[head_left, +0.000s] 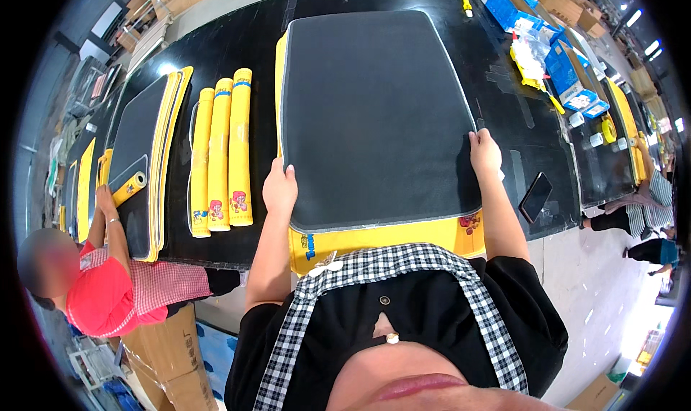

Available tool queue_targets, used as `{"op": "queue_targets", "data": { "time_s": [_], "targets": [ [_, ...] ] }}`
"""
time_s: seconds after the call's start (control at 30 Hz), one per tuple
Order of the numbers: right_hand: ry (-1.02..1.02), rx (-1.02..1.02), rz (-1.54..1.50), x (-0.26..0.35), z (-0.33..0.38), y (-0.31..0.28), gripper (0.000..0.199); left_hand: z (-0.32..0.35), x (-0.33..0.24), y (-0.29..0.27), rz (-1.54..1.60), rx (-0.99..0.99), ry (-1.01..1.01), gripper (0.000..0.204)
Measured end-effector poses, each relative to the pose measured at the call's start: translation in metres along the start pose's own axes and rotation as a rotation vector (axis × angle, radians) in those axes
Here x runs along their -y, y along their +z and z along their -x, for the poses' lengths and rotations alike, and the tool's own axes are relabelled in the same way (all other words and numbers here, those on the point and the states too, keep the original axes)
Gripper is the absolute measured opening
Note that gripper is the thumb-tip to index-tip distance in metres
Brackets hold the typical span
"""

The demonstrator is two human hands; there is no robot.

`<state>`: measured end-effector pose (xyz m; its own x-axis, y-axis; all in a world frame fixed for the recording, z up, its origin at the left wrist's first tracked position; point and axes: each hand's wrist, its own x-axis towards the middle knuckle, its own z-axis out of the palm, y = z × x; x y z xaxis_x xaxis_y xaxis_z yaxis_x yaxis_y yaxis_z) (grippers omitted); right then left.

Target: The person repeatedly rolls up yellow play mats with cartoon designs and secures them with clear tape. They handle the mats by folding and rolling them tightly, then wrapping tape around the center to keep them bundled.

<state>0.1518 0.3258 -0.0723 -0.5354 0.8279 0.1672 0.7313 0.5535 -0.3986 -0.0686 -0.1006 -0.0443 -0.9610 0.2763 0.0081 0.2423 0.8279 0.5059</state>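
A large black mat [374,116] with a thin pale edge lies flat in front of me, dark face up. My left hand [279,188] is closed on its left edge, the thumb lying over the border. On the right edge, a little farther away, my right hand [486,154] is closed in the same manner. Below it, a yellow mat [385,247] with small printed cartoon figures sticks out at the near side and along the left. Whatever lies between these two is hidden.
Three rolled yellow mats [219,155] lie left, beside a mat stack [151,159]. A co-worker's hands [106,201] hold another roll [130,188]. Right are a phone [535,197], a yellow tool [529,73], tape rolls [596,139] and blue boxes [572,80] on the black table [504,130].
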Motion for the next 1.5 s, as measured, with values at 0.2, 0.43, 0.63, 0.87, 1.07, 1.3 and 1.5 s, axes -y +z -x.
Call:
{"op": "queue_targets", "data": {
  "time_s": [0.2,0.43,0.63,0.87,1.07,1.3,1.5],
  "targets": [
    [0.056,0.050,0.005,0.004,0.000,0.003,0.036,-0.003,0.001,0.003,-0.026,-0.048,-0.052,0.034],
    [-0.006,0.051,0.005,0.004,0.054,-0.022,0.053,0.013,0.014,0.000,-0.073,-0.137,-0.059,0.043],
    [-0.263,-0.168,0.231,0.024,0.099,-0.041,0.063,0.061,-0.016,-0.016,-0.223,-0.253,0.385,0.053],
    [-0.862,0.195,-0.248,0.043,0.175,-0.029,0.040,0.133,-0.029,0.031,0.027,-0.003,0.768,0.035],
    [-0.874,0.183,-0.093,0.052,0.166,-0.022,0.013,0.118,-0.026,0.047,-0.119,-0.093,0.907,0.025],
    [-0.946,0.015,0.070,0.088,0.146,-0.020,0.014,0.084,-0.053,0.042,-0.150,-0.321,1.029,0.020],
    [-0.936,0.063,0.011,0.087,0.156,-0.001,0.013,0.100,-0.055,0.047,-0.320,-0.017,0.970,0.028]
  ]
}}
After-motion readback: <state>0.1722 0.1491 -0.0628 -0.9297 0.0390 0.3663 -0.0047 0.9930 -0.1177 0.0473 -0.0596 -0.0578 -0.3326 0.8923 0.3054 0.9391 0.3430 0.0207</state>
